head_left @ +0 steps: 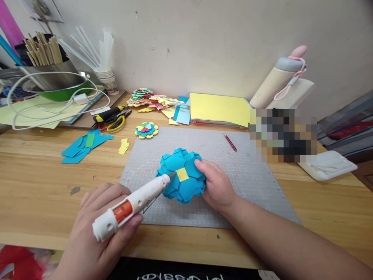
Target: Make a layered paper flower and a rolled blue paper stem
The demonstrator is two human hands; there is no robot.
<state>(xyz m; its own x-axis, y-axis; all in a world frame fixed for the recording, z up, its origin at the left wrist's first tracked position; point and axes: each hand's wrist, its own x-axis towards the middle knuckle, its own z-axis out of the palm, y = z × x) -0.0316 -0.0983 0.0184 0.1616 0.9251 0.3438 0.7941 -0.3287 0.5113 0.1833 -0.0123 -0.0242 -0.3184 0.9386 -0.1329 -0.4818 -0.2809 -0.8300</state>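
**Item: blue paper flower** point(190, 186). Folded from many blue pieces. It lies flat on the grey cutting mat point(247, 175), towards the mat's near edge and left of its middle. A small yellow square point(182, 174) sits on the flower's centre.

**Right hand** point(217, 186). Closed lightly over the flower's right side, with the fingertips on top pinning it to the mat.

**Left hand** point(96, 229). Wrapped around a white glue pen point(131, 206) with an orange window. The nozzle tip is at the left edge of the yellow square; whether it touches cannot be told.

**Step, as judged.** Gluing at the centre square. Any further work with the nozzle calls for a steady tip, the flower kept pinned and the fingers held clear of the nozzle.

**On the mat, far side.** A red pencil point(230, 142), and a small multicoloured flower point(146, 130) at the far left corner.

**On the desk** point(37, 182)**, left of the mat.** Blue scraps point(84, 146), yellow scraps point(124, 146) and yellow-handled scissors point(115, 122).

**Along the back edge.** A pile of finished flowers point(142, 97), a stack of yellow paper point(218, 109) and a bottle point(276, 79) leaning on the wall.

**Right of the mat.** A white tray point(328, 165).
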